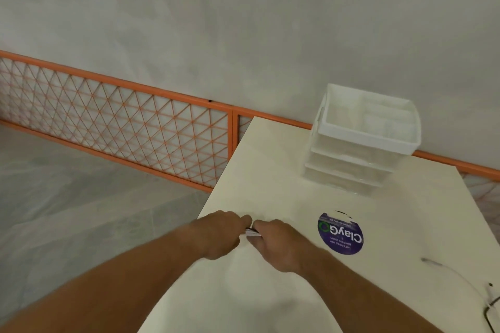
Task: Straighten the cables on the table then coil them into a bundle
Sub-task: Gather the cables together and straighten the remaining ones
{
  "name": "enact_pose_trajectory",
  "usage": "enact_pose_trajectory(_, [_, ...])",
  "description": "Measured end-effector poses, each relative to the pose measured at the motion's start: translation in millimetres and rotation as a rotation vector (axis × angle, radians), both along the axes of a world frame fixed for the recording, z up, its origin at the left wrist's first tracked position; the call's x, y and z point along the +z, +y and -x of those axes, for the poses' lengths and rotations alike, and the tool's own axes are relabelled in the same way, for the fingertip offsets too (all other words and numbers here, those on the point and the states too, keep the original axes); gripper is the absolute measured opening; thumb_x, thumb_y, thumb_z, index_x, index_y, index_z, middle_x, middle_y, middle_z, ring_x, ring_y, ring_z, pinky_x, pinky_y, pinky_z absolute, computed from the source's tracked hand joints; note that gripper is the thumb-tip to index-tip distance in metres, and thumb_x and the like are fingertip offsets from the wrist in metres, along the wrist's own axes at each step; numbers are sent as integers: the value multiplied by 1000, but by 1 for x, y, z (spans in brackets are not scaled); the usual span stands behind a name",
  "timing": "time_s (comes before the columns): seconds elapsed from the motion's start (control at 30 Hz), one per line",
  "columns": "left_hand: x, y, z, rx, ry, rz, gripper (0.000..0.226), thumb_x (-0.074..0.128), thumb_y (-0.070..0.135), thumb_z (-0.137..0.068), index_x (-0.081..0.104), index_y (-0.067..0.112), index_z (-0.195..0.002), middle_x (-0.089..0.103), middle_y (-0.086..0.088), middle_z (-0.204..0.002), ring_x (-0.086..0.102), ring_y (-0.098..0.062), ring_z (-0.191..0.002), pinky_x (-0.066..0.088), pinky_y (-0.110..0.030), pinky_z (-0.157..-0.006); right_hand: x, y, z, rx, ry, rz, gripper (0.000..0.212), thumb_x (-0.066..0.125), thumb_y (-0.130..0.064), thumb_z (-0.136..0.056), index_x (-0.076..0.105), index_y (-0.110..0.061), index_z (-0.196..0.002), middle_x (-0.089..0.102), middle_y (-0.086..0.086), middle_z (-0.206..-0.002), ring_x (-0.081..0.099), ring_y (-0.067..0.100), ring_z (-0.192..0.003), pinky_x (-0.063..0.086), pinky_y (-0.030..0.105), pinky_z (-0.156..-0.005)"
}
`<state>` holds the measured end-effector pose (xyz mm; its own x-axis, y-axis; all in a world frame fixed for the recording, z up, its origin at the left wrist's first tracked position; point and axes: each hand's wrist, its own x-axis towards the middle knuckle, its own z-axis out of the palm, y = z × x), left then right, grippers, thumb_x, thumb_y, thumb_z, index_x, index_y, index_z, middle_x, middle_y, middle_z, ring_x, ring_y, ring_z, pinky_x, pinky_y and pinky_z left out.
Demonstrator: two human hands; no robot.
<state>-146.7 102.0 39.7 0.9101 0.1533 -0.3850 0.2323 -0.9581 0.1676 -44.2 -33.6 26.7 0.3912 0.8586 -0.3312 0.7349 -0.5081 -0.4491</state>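
left hand [221, 232] + right hand [276, 246]: closed together on cable bundle [253, 232] | white cable [454, 276]: loose, table [270, 170] right

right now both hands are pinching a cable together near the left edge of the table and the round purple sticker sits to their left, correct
Not quite. In the head view the purple sticker sits to the right of the hands, not the left. The left hand and right hand do pinch a cable together near the table's left edge.

Far corner of my bench: stack of white translucent plastic trays [362, 140]
Right of me: round purple "ClayGo" sticker [341, 234], flat on cream bench [270, 170]
Beyond the left edge: orange metal lattice fence [116, 121], grey wall [243, 21] behind
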Motion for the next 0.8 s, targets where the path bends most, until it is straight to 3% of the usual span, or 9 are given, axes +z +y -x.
enact_pose_trajectory(0.13, [12, -11, -26, 31, -78, 47, 15, 45, 26, -95, 54, 16, -103, 56, -6, -96, 51, -23, -81, 40, -33, -68, 18, -12, -18, -35, -90, 45, 29, 42, -38, -96, 55, -13, -96, 59, 10, -92, 53, 29, -79, 40, 32, -67])
enact_pose_trajectory(0.23, [22, -27, -45, 5, -111, -88, 22, 44, 32, -96, 57, 14, -101, 55, -5, -95, 55, -25, -83, 37, -32, -66, 29, -21, -27, -78, -203, 130, 24, 41, -34, -95, 55, -14, -92, 51, 5, -86, 50, 27, -77, 39, 31, -68])
enact_pose_trajectory(0.37, [28, -51, -65, -99, -135, -367, 26, 40, 23, -100, 61, 11, -107, 60, -9, -108, 62, -29, -94, 32, -32, -65, 38, -30, -35, -124, -382, 164, 30, 40, -31, -97, 62, -11, -103, 64, 10, -98, 53, 26, -77, 42, 32, -70])
enact_pose_trajectory(0.47, [30, -58, -71, -135, -122, -458, 25, 38, 12, -99, 62, 10, -105, 61, -9, -107, 62, -28, -94, 32, -33, -64, 45, -37, -43, -98, -497, 162, 29, 38, -28, -98, 62, -13, -103, 66, 9, -101, 47, 25, -72, 36, 32, -67])
enact_pose_trajectory(0.63, [37, -45, -70, -154, -42, -308, 31, 34, 22, -101, 61, 10, -106, 60, -10, -108, 54, -26, -82, 37, -34, -67, 63, -61, -51, -12, -437, 113, 34, 37, -42, -98, 54, -13, -104, 50, 8, -81, 43, 28, -75, 33, 33, -67])
enact_pose_trajectory(0.73, [44, -36, -66, -151, -37, -227, 33, 34, 34, -102, 59, 13, -107, 58, -8, -107, 49, -24, -84, 40, -36, -74, 70, -70, -51, 21, -353, 59, 41, 36, -55, -96, 49, -17, -102, 55, 9, -88, 44, 27, -76, 34, 34, -67])
enact_pose_trajectory(0.8, [46, -38, -68, -169, -86, -243, 34, 33, 36, -101, 60, 14, -105, 55, -6, -106, 49, -22, -96, 37, -35, -89, 72, -72, -53, 48, -356, 51, 45, 31, -56, -97, 49, -16, -106, 61, 11, -95, 45, 27, -75, 35, 36, -67])
